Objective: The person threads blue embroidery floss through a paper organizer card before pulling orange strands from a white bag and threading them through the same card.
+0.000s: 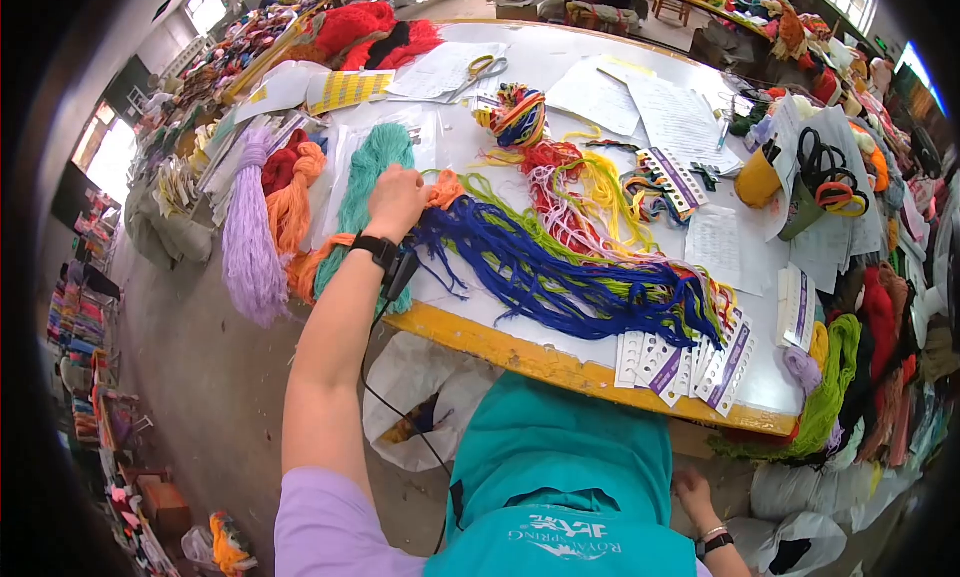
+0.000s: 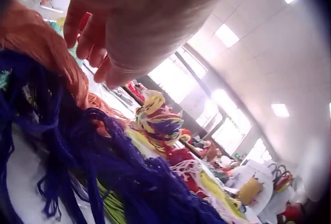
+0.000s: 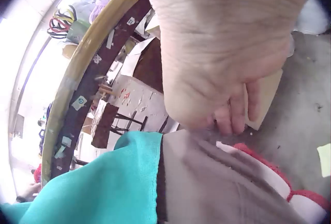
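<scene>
My left hand is over the table's left part, where a teal skein of yarn and orange yarn lie. Its fingers hang loosely bent in the left wrist view, with no strand seen gripped. Just right of it, a long bundle of dark blue yarn stretches across the front, over lime green yarn. Below the table edge, beside the teal apron, my right hand hangs with loose fingers and holds nothing.
Lilac and orange skeins hang over the left edge. A multicoloured yarn ball, scissors and papers lie farther back. Punched cards lie at the front right; a holder with scissors stands beyond.
</scene>
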Motion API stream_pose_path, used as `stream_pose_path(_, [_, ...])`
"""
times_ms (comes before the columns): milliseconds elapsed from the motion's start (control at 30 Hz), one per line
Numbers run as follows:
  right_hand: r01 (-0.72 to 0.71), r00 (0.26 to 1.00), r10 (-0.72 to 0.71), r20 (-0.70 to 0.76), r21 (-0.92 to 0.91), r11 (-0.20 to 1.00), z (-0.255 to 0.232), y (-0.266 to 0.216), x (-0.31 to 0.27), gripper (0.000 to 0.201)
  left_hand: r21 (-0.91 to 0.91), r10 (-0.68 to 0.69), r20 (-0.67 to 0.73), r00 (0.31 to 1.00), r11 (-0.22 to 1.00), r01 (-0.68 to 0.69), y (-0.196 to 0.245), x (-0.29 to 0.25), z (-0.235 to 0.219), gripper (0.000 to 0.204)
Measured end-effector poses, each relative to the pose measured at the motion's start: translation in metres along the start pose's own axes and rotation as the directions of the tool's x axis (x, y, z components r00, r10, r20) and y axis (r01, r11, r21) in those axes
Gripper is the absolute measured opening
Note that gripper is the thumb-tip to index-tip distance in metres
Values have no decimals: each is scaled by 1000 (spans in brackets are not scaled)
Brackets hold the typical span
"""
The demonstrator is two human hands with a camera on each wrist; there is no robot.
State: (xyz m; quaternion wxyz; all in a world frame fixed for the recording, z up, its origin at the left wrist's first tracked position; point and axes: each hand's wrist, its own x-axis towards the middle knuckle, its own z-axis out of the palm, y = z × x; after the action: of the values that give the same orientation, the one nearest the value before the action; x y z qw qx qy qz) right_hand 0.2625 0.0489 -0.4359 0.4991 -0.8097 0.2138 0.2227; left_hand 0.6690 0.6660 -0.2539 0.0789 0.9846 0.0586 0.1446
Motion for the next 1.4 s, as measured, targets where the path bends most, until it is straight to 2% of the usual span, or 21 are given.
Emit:
stream_pose_path(33, [-26,1000,26,-11,17,1000,-1,3,-4,23,69,-39,53,998,997,35,1,4,5,25])
stream_pose_path(133, [-74,995,78,-63,60,995,-8,7,-17,23,-36,-56,85,995,998,59,-28,20,35,26])
stream_pose_path(200, [-64,991,72,-116,75,995,-10,4,-23,21,-338,-86,5,996,937,83,-41,25,28,26])
stream_pose_path(300, [134,956,-193,-223,-256,957,-11,-26,-31,19,-667,-210,-100,972,740,91,-60,16,-23,23])
stream_pose_path(367, [428,829,-530,-178,-409,806,-4,-61,-28,19,-830,-269,-47,962,547,112,-84,14,-57,19])
stream_pose_path(400, [550,727,-674,-133,-474,687,1,-84,-26,19,-818,-240,-140,961,575,25,-112,21,-64,17])
stream_pose_path(433, [627,681,-729,-64,-463,626,6,-110,-25,20,-847,-262,-147,954,532,15,-102,7,-100,20])
stream_pose_path(500, [756,587,-805,89,-416,505,22,-163,-25,23,-709,-302,-292,907,705,6,-124,3,-148,20])
stream_pose_path(533, [797,555,-821,133,-369,479,31,-181,-21,23,-775,-279,-295,914,629,-58,-141,4,-164,22])
stream_pose_path(567, [850,481,-860,173,-332,409,41,-202,-18,23,-748,-345,-297,890,664,8,-149,6,-181,22])
stream_pose_path(633, [935,338,-907,251,-202,292,62,-244,-10,24,-840,-208,-192,959,541,-51,-126,-12,-217,21])
stream_pose_path(667, [959,266,-920,289,-180,221,73,-265,-8,23,-866,-238,-56,970,495,71,-146,-2,-224,23])
stream_pose_path(733, [988,134,-937,322,-122,99,97,-306,-3,19,-899,-213,-51,976,435,48,-72,-33,-224,18])
stream_pose_path(833, [994,83,-923,376,-91,52,124,-360,3,18,-931,-29,94,995,352,98,-59,-24,-177,18])
stream_pose_path(900, [997,78,-936,342,-43,67,138,-388,17,18,-927,95,155,983,359,111,-20,-39,-161,19])
stream_pose_path(933, [986,162,-928,334,-10,168,144,-397,24,19,-928,141,141,980,364,82,12,-60,-163,20])
stream_pose_path(1000, [926,324,-881,344,76,370,151,-420,38,21,-836,217,256,942,539,103,16,-57,-145,20])
stream_pose_path(1100, [904,390,-873,294,55,423,160,-446,69,26,-786,318,261,911,619,10,5,-53,-124,20])
stream_pose_path(1267, [842,522,-820,236,13,540,191,-487,90,56,-789,234,286,929,607,90,11,-65,-124,22])
stream_pose_path(1333, [761,534,-803,266,263,593,214,-498,91,55,-809,246,294,923,578,104,14,-72,-126,21])
stream_pose_path(1400, [536,549,-743,382,521,664,234,-508,87,54,-831,250,271,930,548,95,15,-77,-130,19])
